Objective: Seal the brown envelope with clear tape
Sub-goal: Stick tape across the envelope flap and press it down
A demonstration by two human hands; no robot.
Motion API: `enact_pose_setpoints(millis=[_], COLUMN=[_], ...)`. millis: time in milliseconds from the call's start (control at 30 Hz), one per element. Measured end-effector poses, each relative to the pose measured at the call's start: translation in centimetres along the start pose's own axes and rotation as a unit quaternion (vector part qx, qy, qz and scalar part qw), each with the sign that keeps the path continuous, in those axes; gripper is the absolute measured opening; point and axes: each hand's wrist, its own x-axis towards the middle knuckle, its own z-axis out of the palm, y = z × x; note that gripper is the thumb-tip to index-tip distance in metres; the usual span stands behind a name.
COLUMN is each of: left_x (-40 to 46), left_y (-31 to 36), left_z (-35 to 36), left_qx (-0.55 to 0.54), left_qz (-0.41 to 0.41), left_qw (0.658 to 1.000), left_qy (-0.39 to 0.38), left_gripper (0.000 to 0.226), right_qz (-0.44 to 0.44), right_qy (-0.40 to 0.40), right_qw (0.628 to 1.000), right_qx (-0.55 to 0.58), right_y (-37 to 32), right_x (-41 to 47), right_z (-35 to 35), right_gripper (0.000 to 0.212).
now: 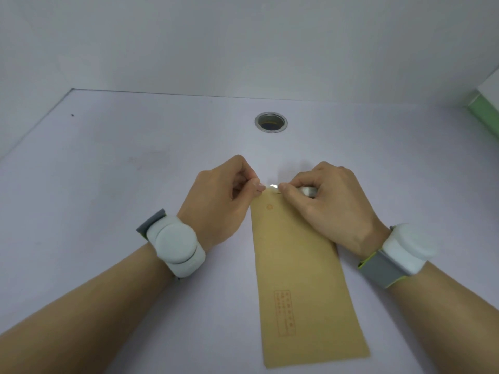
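A long brown envelope (299,279) lies flat on the white desk, its far end between my hands. My right hand (329,203) rests on the envelope's far right corner and is closed around a roll of clear tape (307,190), mostly hidden under the fingers. My left hand (221,201) sits just left of the envelope's far end, thumb and forefinger pinched on the free end of the tape strip (272,186). The short shiny strip spans the small gap between my two hands, just above the envelope's far edge.
A round metal cable grommet (270,122) is set in the white desk (108,184) beyond my hands. A green and white object (486,109) stands at the far right edge. White walls close off the back and left. Both wrists carry white bands.
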Motion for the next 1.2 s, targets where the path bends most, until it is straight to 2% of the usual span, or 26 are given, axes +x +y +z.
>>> enact_pose_setpoints(millis=[267, 467, 767, 1033, 1200], left_x=[0.1, 0.1, 0.3, 1.3, 1.9], left_y=[0.2, 0.2, 0.4, 0.5, 0.3], left_z=[0.1, 0.0, 0.2, 0.0, 0.0], left_qx=[0.066, 0.062, 0.07, 0.094, 0.128], left_qz=[-0.004, -0.015, -0.023, -0.047, -0.058], left_qw=[0.997, 0.998, 0.997, 0.993, 0.99], left_qy=[0.027, 0.028, 0.032, 0.046, 0.025], left_gripper=[0.01, 0.011, 0.009, 0.007, 0.011], right_qz=[-0.027, -0.051, -0.017, 0.001, -0.013], right_qy=[0.021, 0.039, 0.013, -0.045, -0.033], right_qw=[0.999, 0.997, 0.998, 0.994, 0.994], right_qx=[-0.04, -0.036, -0.058, -0.096, -0.104], right_y=[0.3, 0.2, 0.2, 0.3, 0.5], right_x=[0.2, 0.2, 0.6, 2.2, 2.3], right_z=[0.2, 0.4, 0.1, -0.7, -0.7], right_gripper=[0.024, 0.017, 0.029, 0.034, 0.035])
